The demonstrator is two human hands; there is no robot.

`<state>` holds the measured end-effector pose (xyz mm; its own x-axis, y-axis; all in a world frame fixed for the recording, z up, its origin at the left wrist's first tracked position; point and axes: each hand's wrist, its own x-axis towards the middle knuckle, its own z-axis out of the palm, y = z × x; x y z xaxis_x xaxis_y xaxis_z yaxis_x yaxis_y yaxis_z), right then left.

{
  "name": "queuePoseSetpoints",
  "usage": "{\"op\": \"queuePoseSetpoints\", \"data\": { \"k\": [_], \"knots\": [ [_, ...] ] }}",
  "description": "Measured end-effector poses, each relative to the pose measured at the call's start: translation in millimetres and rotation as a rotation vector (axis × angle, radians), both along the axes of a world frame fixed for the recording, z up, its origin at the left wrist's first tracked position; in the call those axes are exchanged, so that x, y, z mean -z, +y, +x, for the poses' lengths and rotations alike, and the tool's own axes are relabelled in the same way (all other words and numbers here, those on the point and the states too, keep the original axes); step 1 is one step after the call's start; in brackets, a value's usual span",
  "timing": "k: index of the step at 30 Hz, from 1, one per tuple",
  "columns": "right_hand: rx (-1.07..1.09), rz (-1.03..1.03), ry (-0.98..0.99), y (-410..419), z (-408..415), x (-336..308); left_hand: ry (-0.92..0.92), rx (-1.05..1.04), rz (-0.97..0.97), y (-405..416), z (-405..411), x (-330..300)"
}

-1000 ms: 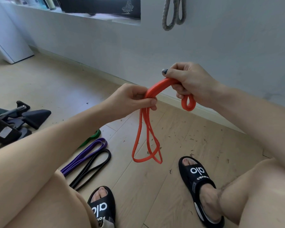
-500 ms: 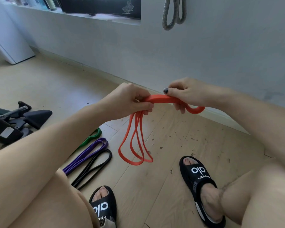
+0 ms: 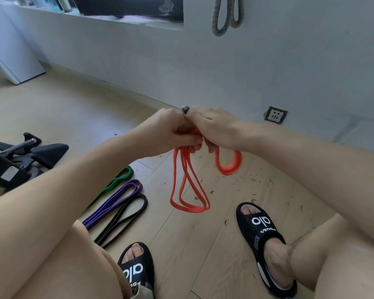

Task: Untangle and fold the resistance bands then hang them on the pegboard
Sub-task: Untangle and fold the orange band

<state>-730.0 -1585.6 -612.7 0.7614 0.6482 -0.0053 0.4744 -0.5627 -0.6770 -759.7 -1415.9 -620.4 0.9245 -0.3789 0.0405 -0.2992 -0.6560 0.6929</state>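
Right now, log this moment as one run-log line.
step: folding | left hand: grips orange rubber resistance band | right hand: grips same band | floor: green, purple, black bands

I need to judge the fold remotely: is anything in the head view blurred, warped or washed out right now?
Head view: even daylight, no glare; the orange band's right-hand loop is smeared by motion blur, its hanging loops sharper; left hand and right hand overlap, hiding the grip; wide-angle lens bows the wall base; floor bands read clearly.
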Motion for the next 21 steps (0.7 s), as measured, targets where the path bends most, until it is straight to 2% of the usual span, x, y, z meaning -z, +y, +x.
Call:
{"op": "queuePoseSetpoints", "data": {
  "k": [5,11,16,21],
  "knots": [
    [0.024,-0.038,-0.073,1.1,4.5,-0.2,-0.013,0.029,0.009,1.2,-2.4,-2.7],
    [0.066,-0.153,-0.289,0.0,4.6,-14.1,-0.059,-0.016,0.115,-0.9,-0.7,-0.7],
    [0.133,-0.034,-0.205,-5.1,3.5,-15.4,-0.075,-0.039,0.113,2.1,0.7,8.3],
    [0.181,0.036,-0.318,-13.2,4.1,-23.9,-0.014,0.036,0.071,7.1,-0.9,13.4]
  ]
}}
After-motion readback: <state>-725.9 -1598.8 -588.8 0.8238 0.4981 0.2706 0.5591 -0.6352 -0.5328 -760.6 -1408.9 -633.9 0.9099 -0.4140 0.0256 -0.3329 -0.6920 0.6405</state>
